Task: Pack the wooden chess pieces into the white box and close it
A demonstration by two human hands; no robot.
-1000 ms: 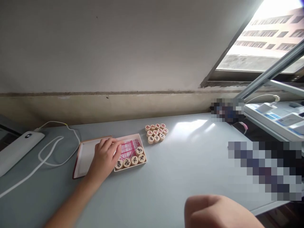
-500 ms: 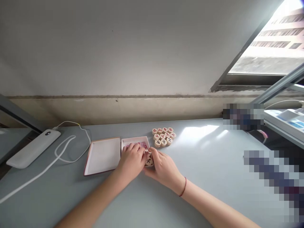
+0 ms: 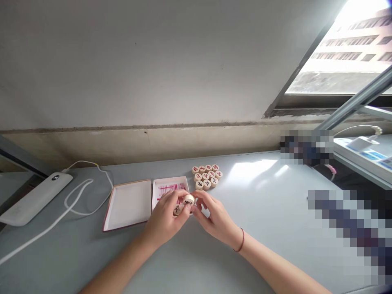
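Observation:
Between my two hands is a round wooden Chinese chess piece [image 3: 189, 199] with a black character, held above the front right of the small open box [image 3: 155, 194]. My left hand [image 3: 167, 214] pinches it from the left, its thumb on the near side. My right hand [image 3: 218, 216] has thumb and fingertips closed against its right side. Another black-marked piece [image 3: 177, 210] shows inside the box, partly covered by my left hand. Beyond my hands, several chess pieces [image 3: 205, 176] are grouped in rows on the grey table, some stacked, with red or black characters.
The white-lined box lid [image 3: 130, 206] lies left of the box. A white power strip [image 3: 36, 198] and its looping cable [image 3: 69, 206] are farther left. A wall [image 3: 171, 141] bounds the table's back. Blurred-out items [image 3: 306, 149] and a metal post [image 3: 346, 104] stand at right.
My hands have risen slightly from the box, and a chess piece now shows between them. My left hand has turned, its thumb now visible. The whole view has shifted a little.

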